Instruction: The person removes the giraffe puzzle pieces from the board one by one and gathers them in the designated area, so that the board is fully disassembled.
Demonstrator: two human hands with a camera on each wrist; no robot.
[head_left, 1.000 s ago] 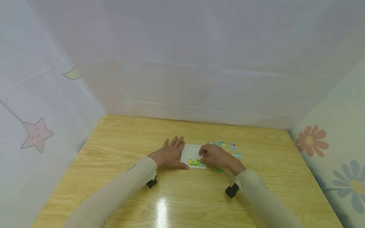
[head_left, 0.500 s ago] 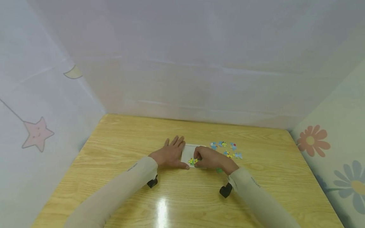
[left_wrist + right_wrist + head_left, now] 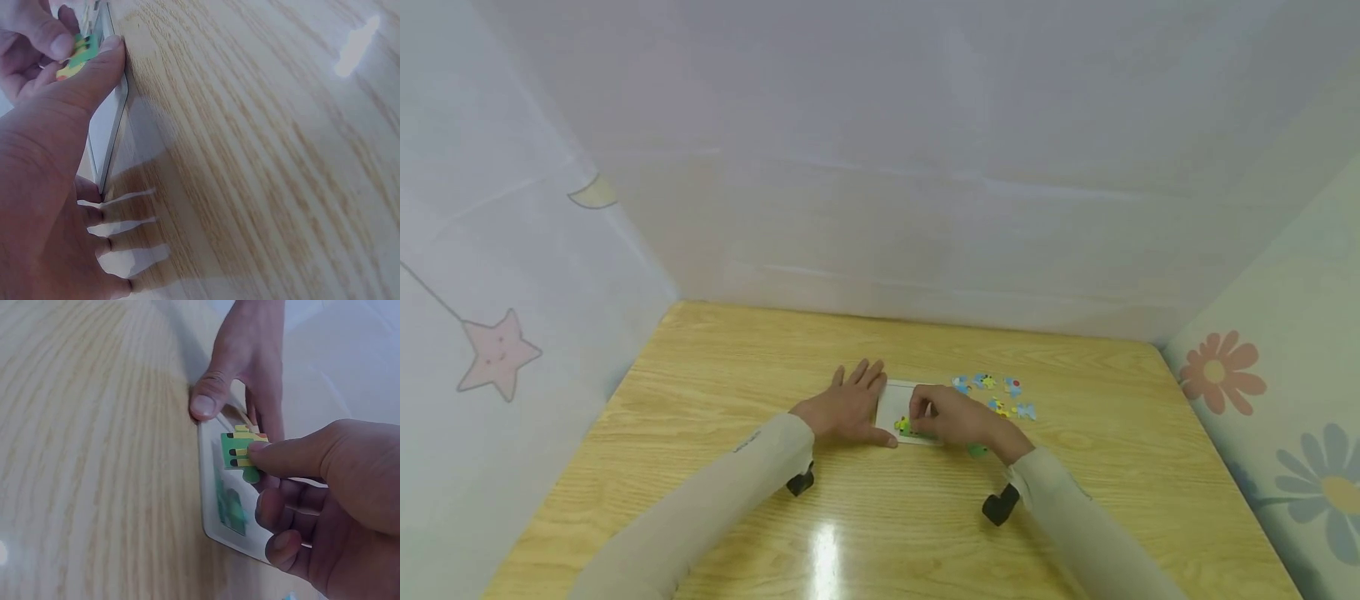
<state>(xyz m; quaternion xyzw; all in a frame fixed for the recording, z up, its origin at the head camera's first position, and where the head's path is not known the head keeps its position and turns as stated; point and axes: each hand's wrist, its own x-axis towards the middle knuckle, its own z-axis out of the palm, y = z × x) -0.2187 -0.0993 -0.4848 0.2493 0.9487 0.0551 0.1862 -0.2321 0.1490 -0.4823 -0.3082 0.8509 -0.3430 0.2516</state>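
Note:
My right hand [image 3: 951,412] is over a white puzzle tray [image 3: 891,400]. Its thumb and fingers pinch a green and yellow puzzle piece [image 3: 236,450], held tilted above the tray in the right wrist view. Under it, a green piece [image 3: 231,509] lies in the tray near the front rim. My left hand [image 3: 846,412] lies on the tray's left side with fingers spread straight. Its thumb [image 3: 205,405] touches the near left corner, and its fingertips are along the left edge. In the left wrist view, the left thumb partly covers the held piece.
Several loose puzzle pieces [image 3: 987,381], blue and yellow, lie on the wooden table [image 3: 760,358] to the tray's right. A green piece [image 3: 977,450] lies beside my right wrist. Fabric walls [image 3: 880,233] surround the table at the back and sides.
My right hand has moved left across the tray and now holds the green and yellow piece up off it. The left hand has stayed in place.

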